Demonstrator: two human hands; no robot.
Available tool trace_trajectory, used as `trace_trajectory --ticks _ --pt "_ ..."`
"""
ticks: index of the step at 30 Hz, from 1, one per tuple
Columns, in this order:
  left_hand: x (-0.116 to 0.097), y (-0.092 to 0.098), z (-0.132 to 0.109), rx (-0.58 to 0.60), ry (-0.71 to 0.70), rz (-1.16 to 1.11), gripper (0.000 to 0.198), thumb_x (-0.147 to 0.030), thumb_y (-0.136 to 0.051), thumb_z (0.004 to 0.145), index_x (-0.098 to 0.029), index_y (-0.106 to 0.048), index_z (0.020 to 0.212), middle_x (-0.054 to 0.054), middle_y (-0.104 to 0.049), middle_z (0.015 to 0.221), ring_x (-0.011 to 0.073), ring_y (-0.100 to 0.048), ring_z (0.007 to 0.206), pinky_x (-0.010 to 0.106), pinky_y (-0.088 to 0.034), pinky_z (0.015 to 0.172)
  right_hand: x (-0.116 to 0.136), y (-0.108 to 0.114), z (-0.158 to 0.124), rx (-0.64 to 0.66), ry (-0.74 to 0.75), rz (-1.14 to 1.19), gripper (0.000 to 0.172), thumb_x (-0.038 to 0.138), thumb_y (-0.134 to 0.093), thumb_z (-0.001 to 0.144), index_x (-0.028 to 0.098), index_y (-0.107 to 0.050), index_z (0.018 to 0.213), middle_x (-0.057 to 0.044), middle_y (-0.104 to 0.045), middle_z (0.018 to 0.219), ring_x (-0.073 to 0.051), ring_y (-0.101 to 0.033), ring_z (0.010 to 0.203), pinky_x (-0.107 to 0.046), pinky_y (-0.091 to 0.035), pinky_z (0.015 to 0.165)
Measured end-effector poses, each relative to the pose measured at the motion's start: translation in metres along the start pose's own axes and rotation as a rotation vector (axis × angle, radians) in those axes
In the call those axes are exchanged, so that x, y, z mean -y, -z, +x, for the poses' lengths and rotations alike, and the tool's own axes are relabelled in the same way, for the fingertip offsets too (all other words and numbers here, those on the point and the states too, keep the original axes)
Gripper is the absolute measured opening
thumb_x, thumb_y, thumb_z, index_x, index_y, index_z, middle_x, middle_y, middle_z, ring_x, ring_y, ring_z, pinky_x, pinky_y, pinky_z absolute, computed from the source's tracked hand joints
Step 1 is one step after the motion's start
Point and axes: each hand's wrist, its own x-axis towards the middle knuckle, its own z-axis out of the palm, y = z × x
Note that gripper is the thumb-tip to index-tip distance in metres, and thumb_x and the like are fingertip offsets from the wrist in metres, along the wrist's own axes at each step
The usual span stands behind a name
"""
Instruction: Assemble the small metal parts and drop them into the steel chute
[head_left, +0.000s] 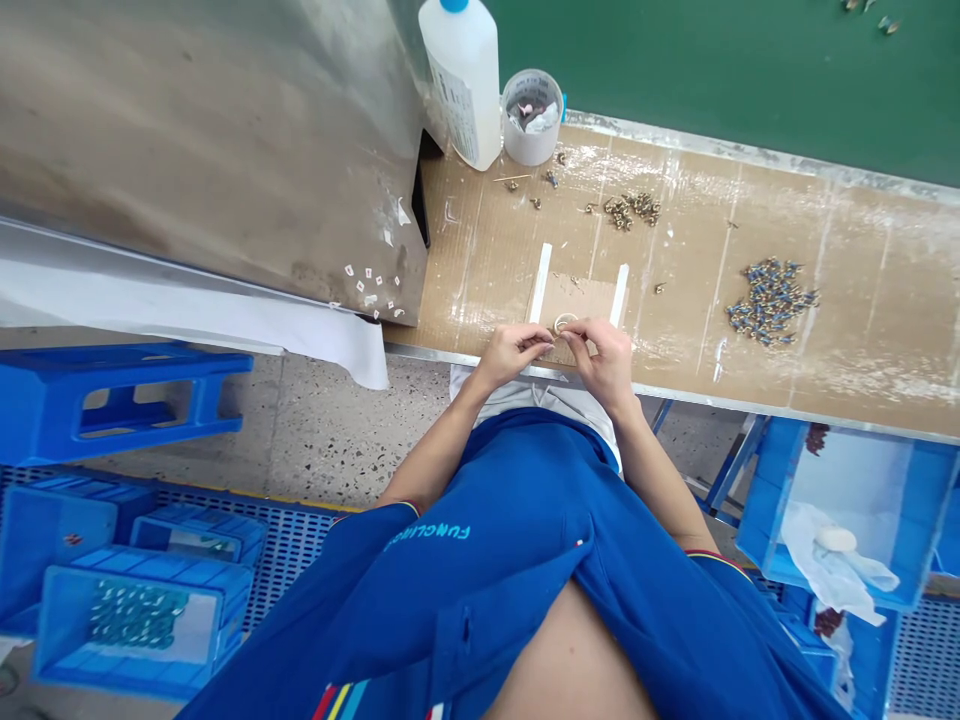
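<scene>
My left hand (512, 352) and my right hand (600, 360) meet just above the front edge of a cardboard-covered workbench (862, 260). Between their fingertips is a small pale ring (564, 322), though its material is too small to tell. Both hands pinch toward it over a square brown cardboard pad (576, 300), which has a white strip (540, 283) along its left side and another (619, 295) along its right. Behind the hands lie a heap of small brass fittings (628, 209) and a larger heap of blue-and-brass parts (771, 300).
A white plastic bottle (463, 80) and a small cup of scraps (532, 116) stand at the bench's back, beside a dented steel cabinet (210, 150). Blue crates (139, 622) and a blue stool (112, 400) sit on the floor below. A green board (712, 70) backs the bench.
</scene>
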Motion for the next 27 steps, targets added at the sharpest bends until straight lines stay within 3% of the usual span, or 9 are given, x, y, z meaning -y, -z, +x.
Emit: trace_trajectory --ticks 12,16,19,23,27 --pt "0.000 0.001 0.001 0.007 -0.022 -0.028 0.019 -0.032 -0.068 0.086 -0.014 -0.074 0.084 0.006 -0.074 0.081 0.0144 -0.067 0.070 0.024 -0.054 0.065 0.005 0.002 -0.002 0.007 -0.133 0.043 0.021 0.037 -0.057 0.097 0.026 -0.069 0.084 -0.004 -0.075 0.083 -0.020 -0.067 0.076 -0.034 -0.054 0.074" --pt "0.002 0.000 0.000 -0.009 -0.005 -0.035 0.020 -0.033 -0.069 0.085 -0.013 -0.074 0.083 0.007 -0.074 0.081 0.0147 -0.067 0.070 0.024 -0.054 0.064 -0.004 0.007 0.000 -0.128 -0.233 0.087 0.026 0.045 -0.057 0.096 0.024 -0.069 0.086 -0.005 -0.075 0.083 -0.020 -0.069 0.078 -0.036 -0.056 0.075" --pt "0.002 0.000 0.000 -0.018 -0.022 -0.015 0.020 -0.033 -0.069 0.085 -0.013 -0.073 0.083 0.007 -0.075 0.082 0.0149 -0.068 0.072 0.024 -0.054 0.065 -0.012 0.003 0.001 -0.176 -0.212 0.106 0.029 0.048 -0.057 0.096 0.024 -0.069 0.085 -0.006 -0.074 0.086 -0.021 -0.070 0.084 -0.037 -0.056 0.076" --pt "0.000 0.001 0.001 -0.031 -0.042 0.005 0.020 -0.033 -0.069 0.086 -0.014 -0.073 0.082 0.007 -0.075 0.083 0.0148 -0.068 0.072 0.024 -0.054 0.065 -0.017 -0.007 -0.002 -0.106 -0.136 0.082 0.028 0.048 -0.057 0.096 0.025 -0.072 0.093 -0.009 -0.071 0.100 -0.023 -0.068 0.099 -0.037 -0.057 0.076" --pt "-0.002 0.001 0.001 -0.053 -0.039 -0.007 0.018 -0.030 -0.068 0.084 -0.014 -0.072 0.081 0.007 -0.074 0.082 0.0140 -0.067 0.071 0.023 -0.054 0.065 -0.039 0.010 -0.002 -0.212 -0.153 -0.003 0.027 0.045 -0.056 0.097 0.023 -0.069 0.106 -0.010 -0.068 0.108 -0.021 -0.066 0.097 -0.035 -0.056 0.077"
